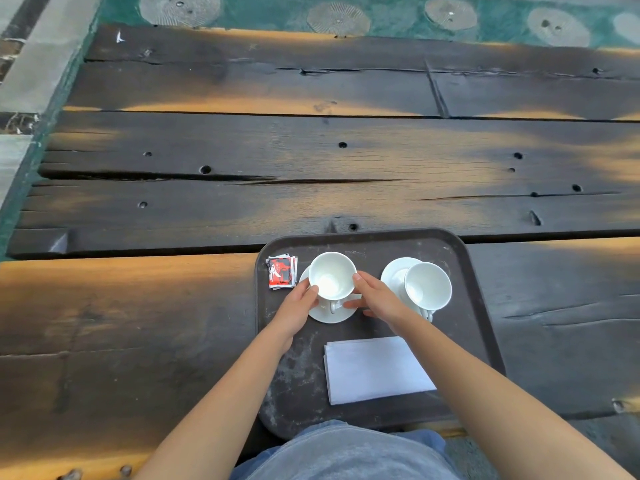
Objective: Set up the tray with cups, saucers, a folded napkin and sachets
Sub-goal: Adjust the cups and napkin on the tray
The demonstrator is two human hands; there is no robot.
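**Head view: both hands at the left cup on the tray**

The dark, cracked wooden tabletop (311,161) fills most of the view. A dark rounded tray (460,327) lies at its near edge, in front of the person. A folded white napkin (377,370) lies flat on the near half of the tray, between the forearms.

The left hand (298,308) comes in from the left. Its thumb touches the wall of the left cup (331,275) and its fingers reach the left edge of the left saucer (329,315); whether they grip cannot be told. The right hand (379,299) has its fingers spread fairly straight on that saucer's right rim, with the thumb tip against the cup, so it is not clamped on anything.

The left cup stands upright on its saucer, handle toward the person. Just right of it, the right cup (427,285) stands on the right saucer (394,271), partly behind the right wrist. A small stack of red, black and white sachets (282,271) lies in the tray's far left corner, just beside the left saucer
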